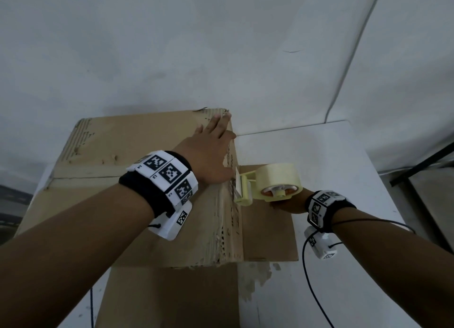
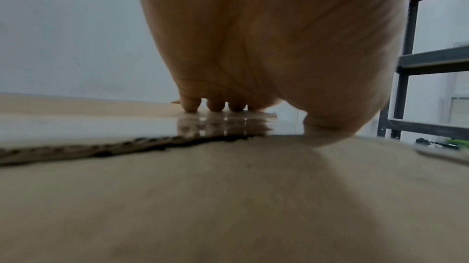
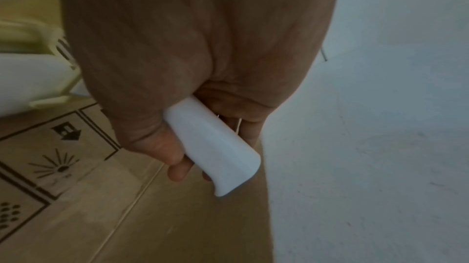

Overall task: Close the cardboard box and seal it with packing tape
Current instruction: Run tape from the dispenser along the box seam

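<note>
White table (image 1: 344,155) | one cardboard box (image 1: 122,155) | one tape dispenser (image 1: 270,185) | two hands

Cardboard box (image 1: 137,200) on table (image 1: 344,160), left hand (image 1: 211,153) atop, tape dispenser (image 1: 267,185) against its right side

Right hand (image 3: 193,70): fills the upper middle of the view, palm side toward the camera, fingers (image 3: 177,169) curled round a white handle.
Handle (image 3: 215,147): smooth white plastic, slanting down to the right — its flared end pokes out below the fist.
Tape dispenser (image 3: 30,74): pale yellow-green frame at the left edge, blurred, just above the cardboard.
Cardboard box (image 3: 142,217): brown surface under the hand, with a seam line running diagonally.
Printed symbols (image 3: 54,164): black handling marks in outlined squares — arrows, a sunburst, dots.
Table (image 3: 380,167): pale surface to the right of the box.
</note>
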